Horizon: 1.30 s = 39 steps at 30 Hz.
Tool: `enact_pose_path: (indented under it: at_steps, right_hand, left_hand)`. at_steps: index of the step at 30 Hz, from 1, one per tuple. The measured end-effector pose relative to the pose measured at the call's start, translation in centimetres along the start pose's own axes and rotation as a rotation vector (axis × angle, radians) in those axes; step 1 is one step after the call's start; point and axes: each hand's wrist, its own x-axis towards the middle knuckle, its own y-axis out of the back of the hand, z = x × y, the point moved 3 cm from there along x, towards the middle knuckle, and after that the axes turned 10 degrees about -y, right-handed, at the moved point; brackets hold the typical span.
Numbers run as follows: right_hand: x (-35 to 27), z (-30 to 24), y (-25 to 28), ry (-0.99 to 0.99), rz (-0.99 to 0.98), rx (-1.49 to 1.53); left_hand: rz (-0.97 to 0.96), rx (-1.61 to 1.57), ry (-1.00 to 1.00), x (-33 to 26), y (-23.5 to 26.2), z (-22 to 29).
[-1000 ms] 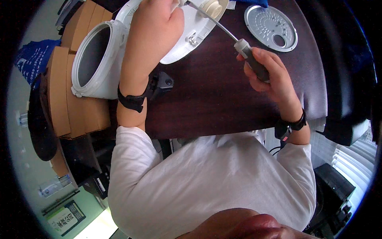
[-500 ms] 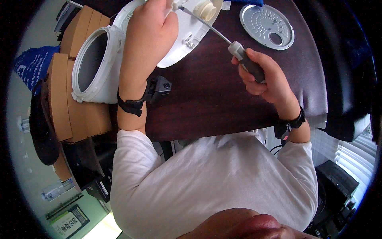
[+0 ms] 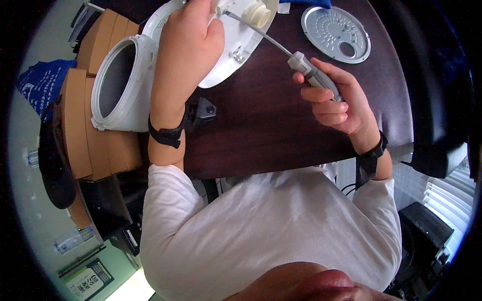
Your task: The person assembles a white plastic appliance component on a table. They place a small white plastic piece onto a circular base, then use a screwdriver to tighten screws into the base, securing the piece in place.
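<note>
My left hand (image 3: 188,42) grips the white open lid (image 3: 226,65) of a rice cooker at the table's far edge. My right hand (image 3: 334,98) holds a grey-handled screwdriver (image 3: 309,72); its shaft slants up and left, with the tip against the lid's inner side near a cream round cap (image 3: 258,12). The cooker's white round body (image 3: 118,83) lies on its side to the left, its opening facing me. Both wrists wear black straps.
A round perforated metal plate (image 3: 335,32) lies on the dark wooden table (image 3: 261,130) at the far right. A small black part (image 3: 203,110) sits by my left forearm. Brown cardboard boxes (image 3: 75,125) stand left of the table, and a black chair (image 3: 437,100) on the right.
Both hands and the screwdriver have stayed on the lid; the view has shifted slightly, so the lid and cooker sit a little higher in the picture.
</note>
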Motion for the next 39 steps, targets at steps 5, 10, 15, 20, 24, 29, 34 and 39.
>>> enact_pose_path:
  at_steps: [5,10,15,20,24,29,34,39]
  right_hand:
    - [-0.2,-0.3,-0.3,-0.018,-0.002,0.019]
    - [-1.2,-2.6,0.2,0.013,0.115,-0.150]
    - [-1.8,-4.0,0.0,0.096,0.253,-0.393]
    - [-2.6,-4.4,-1.5,0.232,0.532,-0.729]
    - [-3.2,-4.0,-3.6,0.543,0.989,-1.203]
    - [-2.4,-1.5,-5.8,1.038,1.021,-2.216]
    - [-2.0,-0.9,-5.2,1.134,1.011,-2.239]
    - [-2.8,-1.6,-4.2,0.920,1.008,-1.862]
  left_hand:
    - [-0.040,-0.005,0.043,-0.1,0.2,0.5]
    - [-0.095,0.032,0.095,-0.2,0.5,1.9]
    - [-0.065,0.075,0.029,-0.7,0.0,0.7]
    - [-0.059,0.043,-0.014,-0.6,0.1,1.0]
    - [-0.099,0.023,0.080,-0.5,0.4,2.3]
    - [-0.052,0.109,0.018,0.0,0.6,2.6]
    - [-0.072,-0.068,-0.094,-0.2,0.1,-1.0]
    - [-0.035,-0.319,0.001,0.2,0.3,-3.6]
